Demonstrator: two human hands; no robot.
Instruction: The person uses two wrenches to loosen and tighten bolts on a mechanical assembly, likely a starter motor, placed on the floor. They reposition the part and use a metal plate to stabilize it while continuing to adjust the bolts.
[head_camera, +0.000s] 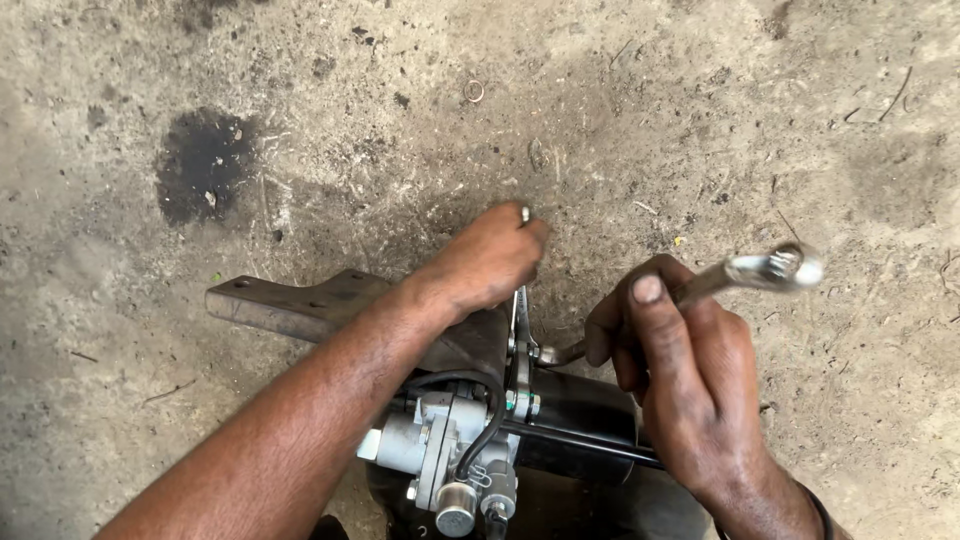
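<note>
- Far left: dark oil stain (205, 165) on dusty concrete floor (700, 120); small ring-shaped washer (473, 91) lying farther up, well apart from the work.
- Left of centre: heavy rusted metal bracket (290, 305) with bolt holes, flat on floor, partly hidden under left forearm.
- Centre, low: grey valve assembly (440, 455) with black hose (490, 415) looping over it, joined to black cylinder (580, 430); no containers in sight.
- Left hand (490, 260): fingers curled shut around upper end of flat spanner (518, 330); spanner runs down to flange bolts between bracket and cylinder.
- Right hand (680, 360): fist wrapped around shaft of bright steel socket wrench (770, 270), thumb on top; bent end meeting flange just beside spanner, handle end sticking up to right.
- Right wrist covering rear of cylinder.
</note>
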